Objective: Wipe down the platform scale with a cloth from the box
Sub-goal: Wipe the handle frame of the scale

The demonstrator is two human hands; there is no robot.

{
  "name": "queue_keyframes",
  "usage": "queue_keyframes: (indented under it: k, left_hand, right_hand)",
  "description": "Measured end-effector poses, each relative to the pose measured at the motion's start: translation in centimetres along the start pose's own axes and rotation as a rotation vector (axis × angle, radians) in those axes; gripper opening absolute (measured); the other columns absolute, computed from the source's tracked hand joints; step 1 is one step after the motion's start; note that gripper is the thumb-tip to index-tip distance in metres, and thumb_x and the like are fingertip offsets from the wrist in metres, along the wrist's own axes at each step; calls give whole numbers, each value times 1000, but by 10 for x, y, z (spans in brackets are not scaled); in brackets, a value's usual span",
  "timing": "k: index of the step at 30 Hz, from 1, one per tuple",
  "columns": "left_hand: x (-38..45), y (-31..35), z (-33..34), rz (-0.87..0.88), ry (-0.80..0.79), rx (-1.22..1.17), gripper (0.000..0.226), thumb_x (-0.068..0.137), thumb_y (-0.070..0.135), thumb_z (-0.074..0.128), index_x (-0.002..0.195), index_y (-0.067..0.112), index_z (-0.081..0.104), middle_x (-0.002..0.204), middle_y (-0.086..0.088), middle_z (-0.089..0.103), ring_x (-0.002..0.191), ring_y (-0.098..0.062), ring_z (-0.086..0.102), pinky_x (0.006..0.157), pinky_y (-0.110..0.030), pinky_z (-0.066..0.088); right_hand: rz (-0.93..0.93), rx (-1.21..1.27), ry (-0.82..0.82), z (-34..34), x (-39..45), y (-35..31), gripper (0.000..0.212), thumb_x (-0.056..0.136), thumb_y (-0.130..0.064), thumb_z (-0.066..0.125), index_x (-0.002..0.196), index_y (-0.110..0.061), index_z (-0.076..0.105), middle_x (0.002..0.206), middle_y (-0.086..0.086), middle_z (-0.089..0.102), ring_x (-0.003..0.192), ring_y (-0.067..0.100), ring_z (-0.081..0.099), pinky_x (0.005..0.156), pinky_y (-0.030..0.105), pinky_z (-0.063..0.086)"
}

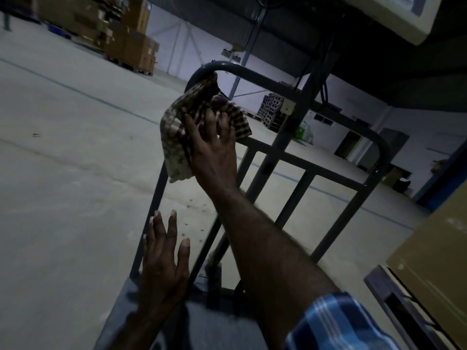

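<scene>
Wiping underway, up on the scale's rail

My right hand [212, 145] presses the checked cloth [199, 117] on the rail [316, 168], left hand [164, 258] loose; platform [141, 304] probably still needs doing.

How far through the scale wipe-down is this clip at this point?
Done: the cloth is already out of the box and in use. In hand: the right hand presses it against the scale's guard rail near the curved top corner, while the left hand hovers open below. Left: the platform at the bottom isn't being wiped now; whether it was wiped can't be told in this dim view.
</scene>
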State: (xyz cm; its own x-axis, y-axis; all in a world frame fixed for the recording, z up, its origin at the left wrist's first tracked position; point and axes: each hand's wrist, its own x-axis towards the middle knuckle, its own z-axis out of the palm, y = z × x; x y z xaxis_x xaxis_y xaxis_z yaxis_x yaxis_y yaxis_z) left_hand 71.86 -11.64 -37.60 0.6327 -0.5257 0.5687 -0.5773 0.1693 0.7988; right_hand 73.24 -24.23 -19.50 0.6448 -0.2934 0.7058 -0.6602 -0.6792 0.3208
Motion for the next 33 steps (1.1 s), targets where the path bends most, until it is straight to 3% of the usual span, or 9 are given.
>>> queue_keyframes:
  k: [4,7,11,15,18,22,25,28,33]
  left_hand:
    - [0,-4,3,2,6,-10,61,96,47,28,153,27,19,163,-1,5,150,-15,1,120,-34,3]
    - [0,-4,5,28,11,16,61,96,44,29,153,24,20,162,-3,7,150,-17,4,119,-23,0]
    - [-1,0,8,36,19,38,61,96,42,30,152,19,23,161,-9,13,149,-19,8,117,-21,0]
    - [-3,0,11,43,-15,33,61,96,43,29,153,22,20,161,-8,11,150,-20,7,117,-23,0]
    - [-6,-2,14,50,-37,21,61,96,43,30,153,26,17,162,-7,9,150,-21,6,119,-35,7]
    - [-12,-5,17,40,-73,9,61,96,45,28,153,29,15,163,-1,4,150,-16,1,120,-43,9]
    - [-15,-5,18,30,-97,10,61,96,47,27,153,30,13,163,1,0,150,-14,-1,120,-45,9]
    - [-19,-7,15,35,-112,20,60,96,46,27,153,34,11,163,2,-1,150,-13,-2,121,-41,5]
    - [-28,-22,-10,70,-137,95,60,98,48,25,154,31,12,163,-1,2,150,-17,-1,120,-28,-1]
  right_hand:
    - [17,3,21,-6,-23,41,96,74,-43,78,153,-31,25,158,17,23,143,40,18,114,54,21]
    - [98,-16,45,-11,-52,88,83,83,-28,70,153,-32,26,156,15,29,138,37,27,109,52,31]
    - [311,4,36,-22,-94,153,61,85,-9,67,140,-21,47,151,15,38,136,36,32,107,56,37]
    - [583,14,24,-43,-139,220,62,90,-8,58,146,-26,38,161,6,19,146,34,15,111,57,33]
    - [663,-15,-44,-56,-157,252,56,91,-13,60,143,-17,41,161,10,16,148,36,10,113,61,27]
    - [571,54,-95,-61,-146,247,47,99,-30,41,144,-20,39,158,12,20,145,38,16,111,63,29]
    - [293,26,-116,-57,-135,222,59,98,-47,34,152,-24,29,161,15,13,146,38,13,114,57,22]
    - [-38,-115,-126,-46,-133,214,63,97,-40,48,151,-13,31,160,23,15,147,42,10,119,56,17]
    - [-351,-291,-207,-26,-145,224,73,80,-24,72,144,-5,41,158,21,23,148,40,9,117,59,17]
